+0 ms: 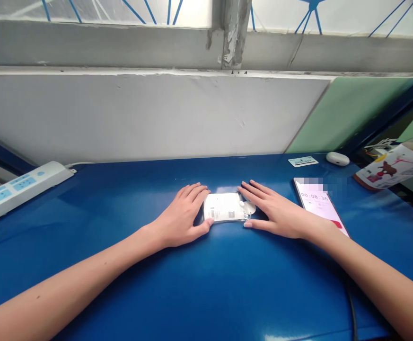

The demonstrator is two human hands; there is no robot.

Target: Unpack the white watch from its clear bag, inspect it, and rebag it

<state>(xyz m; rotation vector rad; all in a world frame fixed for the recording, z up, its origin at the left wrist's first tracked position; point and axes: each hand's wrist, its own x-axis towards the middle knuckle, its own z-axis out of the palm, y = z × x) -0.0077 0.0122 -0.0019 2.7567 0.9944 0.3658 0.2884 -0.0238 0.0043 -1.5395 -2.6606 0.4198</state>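
Observation:
A small clear plastic packet lies flat on the blue table. Inside it is a white card with a printed barcode, and a pale round piece shows at its right end. My left hand rests at the packet's left end, fingers stretched out at the upper corner and thumb at the lower corner. On the opposite side, my right hand lies palm down with fingers and thumb apart, its tips at the packet's right end. Neither hand is closed around the packet.
At the left stands a white power strip. To the right lie a phone showing a timer, partly under my right forearm, a card, a white earbud case and a tilted bottle. A wall borders the table's back.

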